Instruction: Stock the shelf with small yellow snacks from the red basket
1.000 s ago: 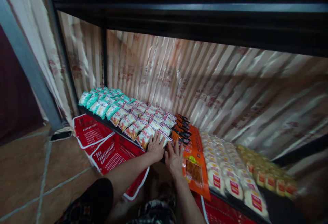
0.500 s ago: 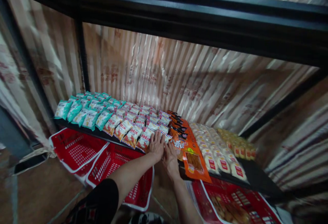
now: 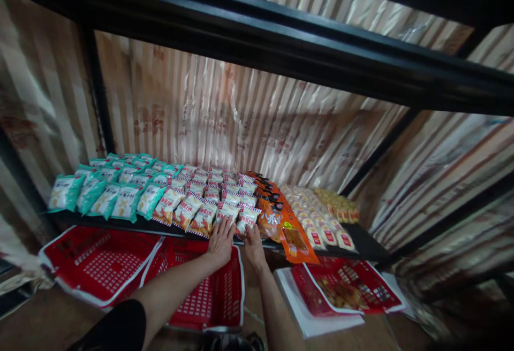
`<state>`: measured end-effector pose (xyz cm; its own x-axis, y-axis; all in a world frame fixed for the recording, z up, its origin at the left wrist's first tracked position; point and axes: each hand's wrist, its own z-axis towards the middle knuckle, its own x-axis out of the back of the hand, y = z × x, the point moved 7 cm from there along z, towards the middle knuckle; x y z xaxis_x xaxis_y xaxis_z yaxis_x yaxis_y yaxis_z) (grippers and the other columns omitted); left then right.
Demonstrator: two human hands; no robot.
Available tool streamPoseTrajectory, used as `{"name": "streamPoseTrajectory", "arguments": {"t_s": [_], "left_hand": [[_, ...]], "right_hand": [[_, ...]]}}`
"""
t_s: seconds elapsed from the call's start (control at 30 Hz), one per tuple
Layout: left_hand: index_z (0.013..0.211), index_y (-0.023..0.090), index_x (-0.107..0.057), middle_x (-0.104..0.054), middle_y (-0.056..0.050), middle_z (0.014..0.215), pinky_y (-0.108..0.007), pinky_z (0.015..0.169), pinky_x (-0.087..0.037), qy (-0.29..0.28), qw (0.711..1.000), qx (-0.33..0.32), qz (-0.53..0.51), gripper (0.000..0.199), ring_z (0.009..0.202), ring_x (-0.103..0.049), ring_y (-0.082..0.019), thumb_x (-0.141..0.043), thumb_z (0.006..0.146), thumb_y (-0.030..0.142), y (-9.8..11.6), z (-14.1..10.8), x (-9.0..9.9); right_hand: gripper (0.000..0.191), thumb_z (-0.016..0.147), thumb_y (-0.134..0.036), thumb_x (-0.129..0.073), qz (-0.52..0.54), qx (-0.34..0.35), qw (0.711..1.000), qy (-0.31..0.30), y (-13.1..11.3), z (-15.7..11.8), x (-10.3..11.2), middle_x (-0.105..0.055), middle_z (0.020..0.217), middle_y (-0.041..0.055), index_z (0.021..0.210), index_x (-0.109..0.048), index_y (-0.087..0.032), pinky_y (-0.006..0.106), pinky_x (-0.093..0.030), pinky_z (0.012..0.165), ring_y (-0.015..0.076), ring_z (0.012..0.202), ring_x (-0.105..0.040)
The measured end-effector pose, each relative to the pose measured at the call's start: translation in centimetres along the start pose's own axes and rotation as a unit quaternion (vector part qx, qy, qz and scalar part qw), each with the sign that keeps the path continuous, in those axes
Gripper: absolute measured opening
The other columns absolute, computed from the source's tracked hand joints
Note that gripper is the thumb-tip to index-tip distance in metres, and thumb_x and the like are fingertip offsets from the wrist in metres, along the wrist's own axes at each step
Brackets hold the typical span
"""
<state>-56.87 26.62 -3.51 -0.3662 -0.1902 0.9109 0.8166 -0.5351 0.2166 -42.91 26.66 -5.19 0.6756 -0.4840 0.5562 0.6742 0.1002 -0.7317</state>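
Note:
My left hand (image 3: 220, 239) lies with fingers stretched out against the lower front of a white-and-orange snack bag (image 3: 225, 211). Beside it, my right hand (image 3: 254, 245) touches the bottom edge of the neighbouring snack bag (image 3: 246, 218), its fingers extended and slightly apart. Both bags sit in the front row of similar packets with striped edges, on a black shelf (image 3: 176, 229). Teal snack bags (image 3: 126, 201) stand in rows to the left. Just right of my right hand are orange packets (image 3: 295, 238), the front one hanging over the shelf edge.
Clear-wrapped pale snacks (image 3: 315, 237) and yellowish packs (image 3: 341, 212) line the shelf's right side. Below are red baskets (image 3: 108, 265), (image 3: 236, 297) at left and another red basket (image 3: 363, 308) with contents at right. A black upper shelf beam (image 3: 257, 46) crosses overhead.
My hands have moved apart a little and down toward the shelf's front edge. The bag at the row's right end, covered by my hands before, now shows. The view has shifted.

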Motion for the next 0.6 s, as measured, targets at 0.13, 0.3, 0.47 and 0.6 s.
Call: {"name": "streamPoseTrajectory", "arguments": {"t_s": [0.13, 0.3, 0.47, 0.6], "left_hand": [[0.142, 0.014, -0.024, -0.015, -0.01, 0.152, -0.048, 0.112, -0.015, -0.022, 0.999, -0.023, -0.005, 0.067, 0.14, -0.007, -0.026, -0.044, 0.079, 0.017, -0.3, 0.0, 0.6], [0.143, 0.018, -0.023, -0.006, -0.011, 0.153, -0.05, 0.112, -0.011, -0.031, 0.998, -0.049, -0.018, 0.074, 0.14, -0.002, -0.029, -0.052, 0.074, 0.022, -1.0, -1.2, 3.7], [0.141, 0.016, -0.03, -0.013, -0.011, 0.152, -0.049, 0.113, -0.008, -0.002, 1.0, 0.0, 0.014, 0.061, 0.14, -0.004, -0.027, -0.043, 0.082, 0.025, -6.2, -2.1, 6.7], [0.141, 0.014, -0.028, -0.022, -0.01, 0.15, -0.044, 0.112, -0.016, -0.034, 0.999, 0.022, 0.023, 0.06, 0.139, -0.012, -0.025, -0.041, 0.084, 0.025, -10.5, -2.5, 6.6]], "right_hand": [[0.049, 0.071, -0.015, -0.043, -0.031, 0.002, 0.999, 0.039, -0.2, -2.5, 1.0, -0.035, 0.143, 0.0149, 0.118, -0.06, -0.011, 0.042, -0.032, 0.107, 0.028, 0.134, -0.03], [0.058, 0.071, -0.008, -0.039, -0.047, 0.002, 0.999, 0.018, -2.7, -5.6, -0.4, -0.041, 0.141, 0.0117, 0.127, -0.052, -0.016, 0.038, -0.038, 0.103, 0.0223, 0.128, -0.041], [0.069, 0.065, 0.001, -0.035, -0.081, 0.032, 0.995, -0.047, -7.5, -5.6, -5.5, -0.045, 0.138, 0.0096, 0.13, -0.05, -0.014, 0.035, -0.036, 0.105, 0.0183, 0.13, -0.037], [0.07, 0.062, 0.005, -0.033, -0.146, 0.066, 0.984, -0.08, -10.1, -5.0, -9.7, -0.047, 0.136, 0.0134, 0.129, -0.05, -0.008, 0.039, -0.028, 0.11, 0.019, 0.132, -0.035]]}}
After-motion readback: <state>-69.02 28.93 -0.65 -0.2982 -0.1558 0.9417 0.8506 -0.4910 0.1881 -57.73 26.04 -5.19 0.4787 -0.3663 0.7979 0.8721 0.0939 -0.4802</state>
